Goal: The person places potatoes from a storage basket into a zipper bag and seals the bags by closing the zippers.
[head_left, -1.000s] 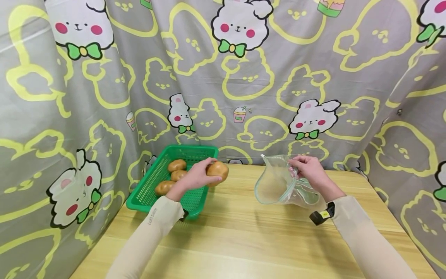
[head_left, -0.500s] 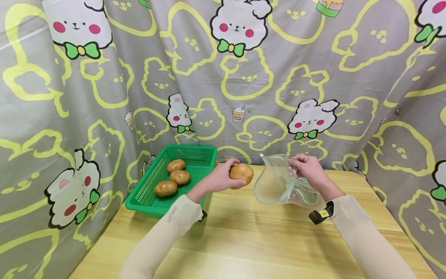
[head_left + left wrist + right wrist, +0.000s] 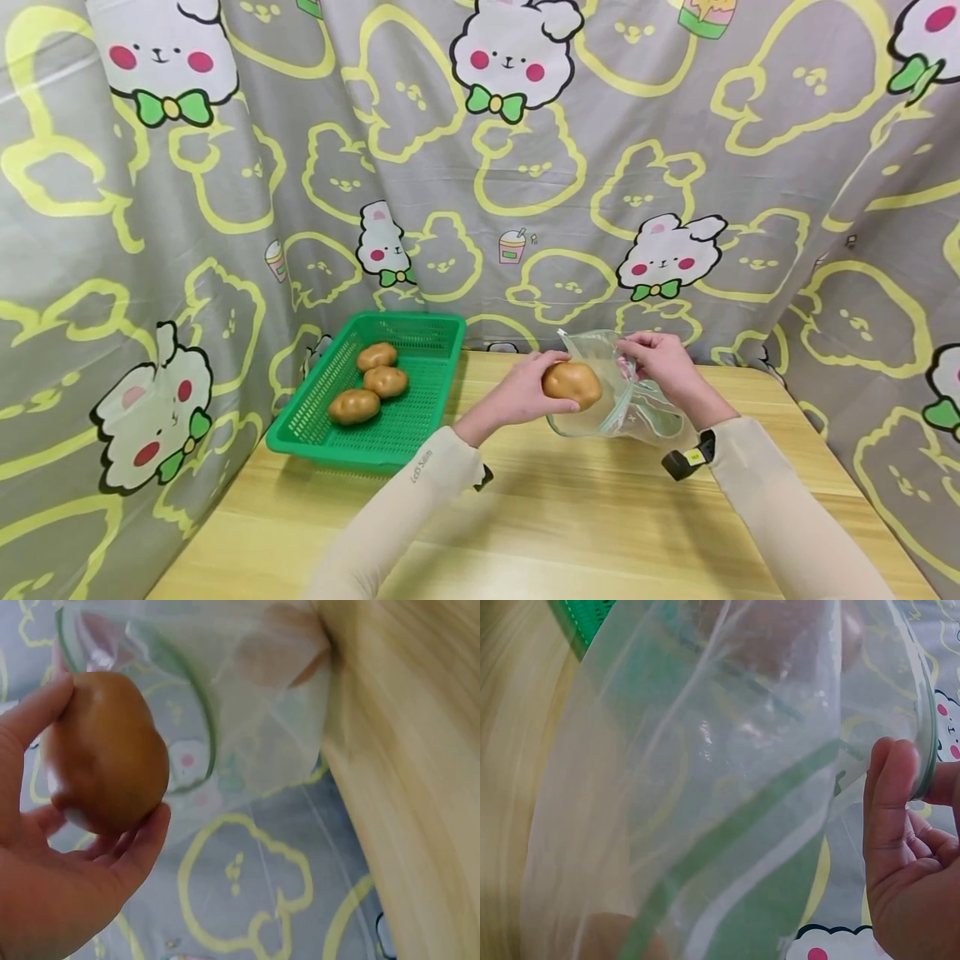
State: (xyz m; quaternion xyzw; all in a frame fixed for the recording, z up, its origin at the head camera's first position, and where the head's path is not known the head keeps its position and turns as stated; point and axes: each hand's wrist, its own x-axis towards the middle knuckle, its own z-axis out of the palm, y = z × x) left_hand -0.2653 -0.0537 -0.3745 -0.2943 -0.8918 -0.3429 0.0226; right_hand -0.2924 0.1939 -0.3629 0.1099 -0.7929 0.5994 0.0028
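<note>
My left hand (image 3: pixel 525 392) grips a smooth brown potato (image 3: pixel 572 386), thumb on one side and fingers on the other. In the left wrist view the potato (image 3: pixel 109 754) overlaps the wide mouth of a clear zip bag (image 3: pixel 262 720) with a green edge. The bag's rim is pinched between thumb and fingers of my right hand (image 3: pixel 662 364), so the mouth faces left. Through the clear plastic in the right wrist view, the potato (image 3: pixel 780 634) shows as a brown blur. Three more potatoes (image 3: pixel 354 407) lie in a green plastic basket (image 3: pixel 337 454) at the left.
Everything stands on a light wooden table (image 3: pixel 555 517). A grey curtain (image 3: pixel 442 308) with cartoon rabbits hangs close behind the table and along both sides. The basket sits near the table's back left edge.
My left hand has carried the potato rightward from above the basket's right side to the bag's mouth. My right hand has stayed nearly still, still pinching the bag.
</note>
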